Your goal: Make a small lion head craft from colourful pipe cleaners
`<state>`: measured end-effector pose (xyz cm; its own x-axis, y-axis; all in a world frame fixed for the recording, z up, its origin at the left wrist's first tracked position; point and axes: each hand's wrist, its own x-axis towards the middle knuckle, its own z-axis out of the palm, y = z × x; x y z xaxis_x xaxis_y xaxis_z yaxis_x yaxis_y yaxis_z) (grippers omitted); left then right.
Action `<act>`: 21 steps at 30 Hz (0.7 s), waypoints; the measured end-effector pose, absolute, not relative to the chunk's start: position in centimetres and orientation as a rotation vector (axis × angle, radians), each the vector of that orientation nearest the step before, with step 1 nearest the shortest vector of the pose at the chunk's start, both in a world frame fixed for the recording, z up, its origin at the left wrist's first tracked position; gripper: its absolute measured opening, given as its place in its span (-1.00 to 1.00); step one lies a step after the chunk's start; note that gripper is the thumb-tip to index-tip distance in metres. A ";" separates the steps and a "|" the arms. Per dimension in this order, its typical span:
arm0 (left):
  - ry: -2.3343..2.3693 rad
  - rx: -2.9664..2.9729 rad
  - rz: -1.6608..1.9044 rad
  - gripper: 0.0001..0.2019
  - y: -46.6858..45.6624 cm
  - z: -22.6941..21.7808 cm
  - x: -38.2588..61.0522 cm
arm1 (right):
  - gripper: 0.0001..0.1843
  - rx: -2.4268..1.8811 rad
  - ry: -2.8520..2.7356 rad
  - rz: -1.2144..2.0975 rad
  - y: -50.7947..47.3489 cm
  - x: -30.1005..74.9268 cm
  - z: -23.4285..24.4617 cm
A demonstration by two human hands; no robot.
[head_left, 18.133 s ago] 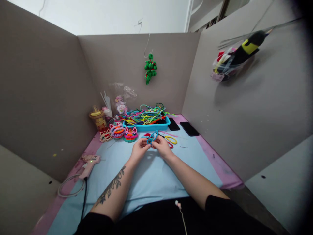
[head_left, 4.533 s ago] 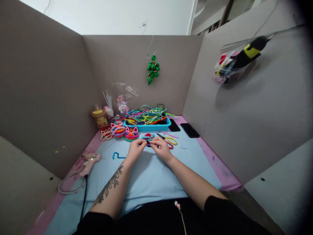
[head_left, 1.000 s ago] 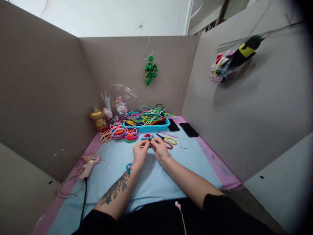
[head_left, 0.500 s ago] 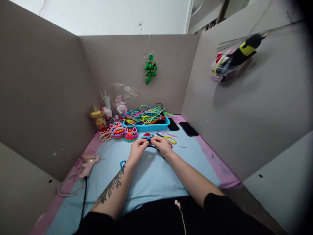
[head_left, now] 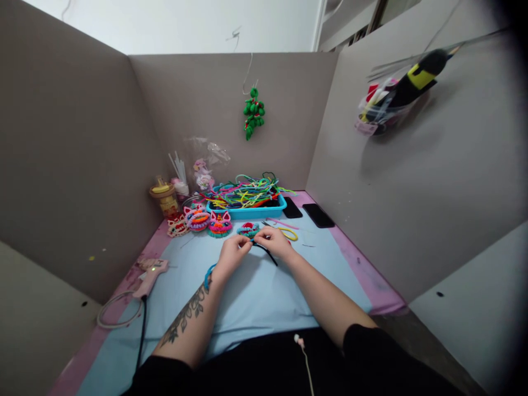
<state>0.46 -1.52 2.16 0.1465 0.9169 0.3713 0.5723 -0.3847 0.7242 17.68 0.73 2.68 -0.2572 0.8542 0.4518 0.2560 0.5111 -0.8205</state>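
Note:
Close together above the blue cloth, my left hand (head_left: 234, 253) and my right hand (head_left: 274, 243) both pinch a small piece of blue pipe cleaner (head_left: 252, 241) between thumb and fingers. A black pipe cleaner (head_left: 269, 255) runs from under the fingertips toward the lower right; which hand grips it I cannot tell. Just beyond my fingertips lies a teal fuzzy face (head_left: 247, 229) with a red mouth. Scissors (head_left: 292, 234) with a yellow handle lie behind my right hand, partly covered by it. A bent blue strand (head_left: 208, 275) shows beside my left wrist.
Behind stands a blue tray (head_left: 247, 212) of colourful pipe cleaners. Several finished fuzzy faces (head_left: 220, 224) sit at its left. Two phones (head_left: 318, 215) lie right. A pink glue gun (head_left: 153, 276) with its cable lies left. Partition walls (head_left: 231, 121) surround the table.
My fingertips have shifted slightly, uncovering more of the teal face and the black pipe cleaner. The blue strand by my left wrist has changed from an angular loop to a curve.

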 end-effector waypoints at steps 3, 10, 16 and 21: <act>1.405 1.997 1.121 -0.84 -1.6 2.3 0.4 | -0.87 -0.943 -1.779 0.846 1.0 17.8 2.5; 1.404 2.006 1.122 -0.83 -1.5 2.2 0.3 | -0.85 -0.923 -1.909 0.800 1.1 17.8 2.2; 1.369 1.935 1.121 -0.78 -1.3 2.1 0.0 | -0.85 -0.929 -1.932 0.652 0.8 17.2 2.0; 1.405 1.932 1.115 -0.79 -1.1 2.0 -0.3 | -0.85 -0.922 -1.938 0.613 0.8 17.1 1.8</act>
